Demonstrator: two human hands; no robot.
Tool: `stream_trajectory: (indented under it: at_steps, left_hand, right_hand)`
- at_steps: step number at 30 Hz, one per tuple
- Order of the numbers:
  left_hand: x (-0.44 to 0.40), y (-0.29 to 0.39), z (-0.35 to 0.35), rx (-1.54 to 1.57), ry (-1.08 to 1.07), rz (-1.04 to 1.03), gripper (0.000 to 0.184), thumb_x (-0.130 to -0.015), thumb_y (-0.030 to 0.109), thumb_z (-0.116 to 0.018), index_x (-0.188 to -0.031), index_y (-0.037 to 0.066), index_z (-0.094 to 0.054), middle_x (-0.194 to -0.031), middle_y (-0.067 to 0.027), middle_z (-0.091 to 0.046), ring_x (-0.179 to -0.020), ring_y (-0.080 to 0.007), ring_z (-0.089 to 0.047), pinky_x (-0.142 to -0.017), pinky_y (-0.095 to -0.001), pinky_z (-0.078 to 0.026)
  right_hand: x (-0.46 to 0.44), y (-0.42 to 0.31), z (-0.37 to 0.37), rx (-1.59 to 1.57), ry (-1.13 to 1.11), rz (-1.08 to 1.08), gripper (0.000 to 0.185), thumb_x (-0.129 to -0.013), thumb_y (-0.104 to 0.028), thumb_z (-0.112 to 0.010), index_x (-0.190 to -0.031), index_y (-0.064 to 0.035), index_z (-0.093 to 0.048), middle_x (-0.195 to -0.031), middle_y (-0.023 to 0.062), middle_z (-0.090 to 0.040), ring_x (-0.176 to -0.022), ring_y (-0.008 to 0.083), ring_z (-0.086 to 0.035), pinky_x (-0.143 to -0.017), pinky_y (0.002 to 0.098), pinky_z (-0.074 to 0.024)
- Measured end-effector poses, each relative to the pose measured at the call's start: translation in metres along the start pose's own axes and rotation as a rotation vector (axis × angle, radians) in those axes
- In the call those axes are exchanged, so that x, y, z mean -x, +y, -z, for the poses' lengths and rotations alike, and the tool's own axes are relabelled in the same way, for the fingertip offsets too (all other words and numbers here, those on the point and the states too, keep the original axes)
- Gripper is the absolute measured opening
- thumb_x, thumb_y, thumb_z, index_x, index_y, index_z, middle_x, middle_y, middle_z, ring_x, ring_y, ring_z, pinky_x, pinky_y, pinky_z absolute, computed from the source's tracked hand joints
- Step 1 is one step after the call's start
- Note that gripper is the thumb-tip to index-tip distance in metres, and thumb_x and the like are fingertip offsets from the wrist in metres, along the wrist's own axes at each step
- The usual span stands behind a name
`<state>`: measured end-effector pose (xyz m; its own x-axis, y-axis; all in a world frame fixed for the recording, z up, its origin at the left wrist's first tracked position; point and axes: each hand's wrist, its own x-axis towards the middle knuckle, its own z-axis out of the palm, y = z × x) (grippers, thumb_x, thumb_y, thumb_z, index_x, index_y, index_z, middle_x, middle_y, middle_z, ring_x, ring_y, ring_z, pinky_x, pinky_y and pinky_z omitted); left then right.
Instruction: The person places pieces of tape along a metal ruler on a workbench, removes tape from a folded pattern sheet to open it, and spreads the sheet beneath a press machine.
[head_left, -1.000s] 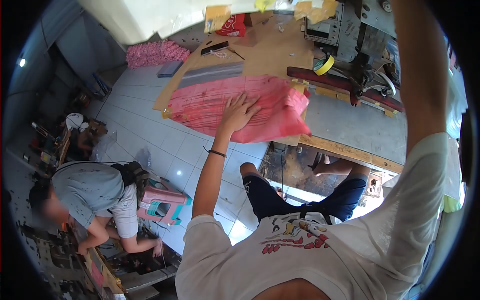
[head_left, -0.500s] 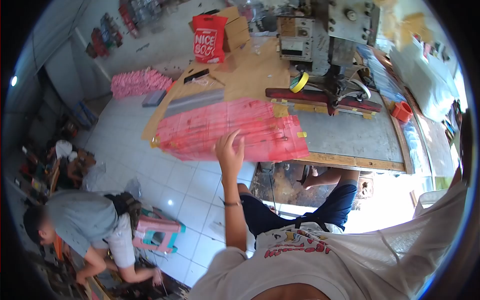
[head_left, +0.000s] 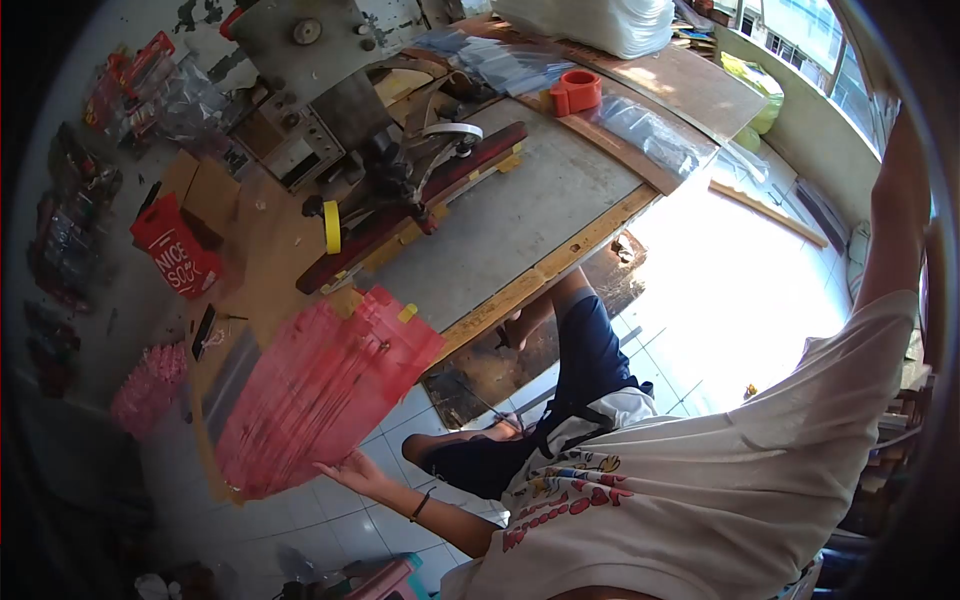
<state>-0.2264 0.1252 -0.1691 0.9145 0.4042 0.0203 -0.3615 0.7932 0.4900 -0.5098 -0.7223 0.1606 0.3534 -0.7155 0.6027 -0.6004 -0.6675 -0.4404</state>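
Note:
A translucent red plastic sheet with dark streaks and bits of yellow tape hangs over the near left end of the workbench. My left hand is at its lower edge, palm turned up and fingers stretched out; whether they touch the sheet I cannot tell. At the upper right my right arm reaches up to the edge of the picture, and the hand itself does not show. Beyond the sheet stands a press-like machine with a long dark red bar and a roll of yellow tape.
The grey metal worktop has a wooden front edge. A red tape dispenser and clear plastic sheets lie on the right. A red bag stands by a cardboard box. Pink bundles sit at the left.
My view has swung to the right. My left hand has gone from above the red sheet to its lower edge. My right arm has come into view, raised.

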Motion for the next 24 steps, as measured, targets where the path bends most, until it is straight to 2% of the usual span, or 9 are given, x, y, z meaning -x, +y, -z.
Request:
stream_trajectory:
  at_steps: [5, 9, 12, 14, 15, 17, 20, 22, 24]
  left_hand:
    - [0.015, 0.004, -0.005, -0.129, 0.052, -0.116, 0.066, -0.100, 0.035, -0.060, -0.150, 0.000, -0.033, -0.159, -0.0183, -0.030, -0.142, -0.0310, -0.036, -0.120, -0.0453, -0.028]
    - [0.044, 0.008, -0.049, -0.133, 0.081, -0.199, 0.073, -0.099, 0.035, -0.061, -0.153, -0.001, -0.026, -0.160, -0.0179, -0.026, -0.144, -0.0311, -0.033, -0.121, -0.0447, -0.026]
    - [0.032, 0.020, -0.003, -0.175, 0.062, -0.184, 0.074, -0.096, 0.036, -0.065, -0.151, -0.002, -0.031, -0.157, -0.0175, -0.033, -0.140, -0.0300, -0.039, -0.118, -0.0440, -0.032]
    - [0.049, 0.014, -0.026, -0.183, 0.136, -0.186, 0.074, -0.097, 0.037, -0.065, -0.152, 0.000, -0.031, -0.154, -0.0130, -0.040, -0.135, -0.0273, -0.045, -0.114, -0.0424, -0.037]
    - [0.050, 0.011, -0.025, -0.165, 0.085, -0.226, 0.070, -0.098, 0.036, -0.063, -0.151, 0.002, -0.034, -0.151, -0.0116, -0.045, -0.132, -0.0260, -0.049, -0.111, -0.0418, -0.040]
    - [0.059, 0.004, -0.042, -0.099, 0.157, -0.218, 0.066, -0.096, 0.035, -0.066, -0.148, 0.004, -0.039, -0.146, -0.0106, -0.050, -0.129, -0.0250, -0.051, -0.108, -0.0421, -0.042]
    - [0.066, -0.001, -0.065, 0.061, 0.216, -0.217, 0.046, -0.099, 0.023, -0.060, -0.139, 0.003, -0.051, -0.138, -0.0103, -0.057, -0.126, -0.0260, -0.054, -0.108, -0.0432, -0.043]
    - [0.066, 0.000, -0.067, 0.180, 0.150, -0.192, 0.043, -0.097, 0.016, -0.058, -0.137, 0.002, -0.051, -0.136, -0.0110, -0.058, -0.126, -0.0277, -0.055, -0.109, -0.0448, -0.043]
    - [0.055, -0.002, -0.041, 0.188, 0.177, -0.172, 0.043, -0.097, 0.014, -0.057, -0.137, 0.001, -0.051, -0.135, -0.0116, -0.059, -0.126, -0.0285, -0.055, -0.109, -0.0464, -0.043]
  right_hand:
    - [-0.030, 0.039, -0.054, 0.069, -0.060, -0.054, 0.036, -0.089, -0.032, -0.069, -0.115, -0.0084, -0.068, -0.108, 0.0065, -0.066, -0.095, 0.0176, -0.061, -0.083, 0.0341, -0.0483]
    - [-0.043, 0.073, -0.111, 0.112, -0.161, -0.041, 0.036, -0.090, -0.032, -0.068, -0.118, -0.0084, -0.067, -0.111, 0.0068, -0.066, -0.098, 0.0183, -0.061, -0.085, 0.0346, -0.0482]
    - [-0.047, 0.103, -0.160, 0.107, -0.254, 0.017, 0.037, -0.091, -0.031, -0.067, -0.120, -0.0085, -0.066, -0.114, 0.0071, -0.065, -0.100, 0.0188, -0.061, -0.087, 0.0349, -0.0481]
    - [-0.053, 0.130, -0.195, 0.077, -0.314, 0.060, 0.037, -0.091, -0.031, -0.066, -0.121, -0.0085, -0.065, -0.115, 0.0073, -0.065, -0.101, 0.0191, -0.061, -0.088, 0.0352, -0.0481]
    - [-0.056, 0.141, -0.215, 0.061, -0.340, 0.081, 0.037, -0.091, -0.031, -0.066, -0.121, -0.0085, -0.065, -0.116, 0.0073, -0.065, -0.102, 0.0193, -0.061, -0.089, 0.0353, -0.0480]
    - [-0.058, 0.150, -0.246, 0.049, -0.379, 0.116, 0.038, -0.092, -0.030, -0.065, -0.123, -0.0085, -0.065, -0.118, 0.0075, -0.065, -0.103, 0.0196, -0.061, -0.090, 0.0355, -0.0480]
    - [-0.059, 0.157, -0.275, 0.065, -0.417, 0.138, 0.039, -0.092, -0.030, -0.064, -0.124, -0.0085, -0.064, -0.120, 0.0078, -0.065, -0.105, 0.0201, -0.061, -0.092, 0.0359, -0.0479]
    - [-0.059, 0.153, -0.285, 0.072, -0.433, 0.151, 0.039, -0.093, -0.030, -0.064, -0.126, -0.0086, -0.063, -0.122, 0.0080, -0.064, -0.107, 0.0205, -0.061, -0.093, 0.0361, -0.0479]
    - [-0.057, 0.150, -0.292, 0.079, -0.447, 0.160, 0.040, -0.093, -0.029, -0.063, -0.127, -0.0086, -0.063, -0.123, 0.0081, -0.064, -0.108, 0.0208, -0.061, -0.094, 0.0363, -0.0478]
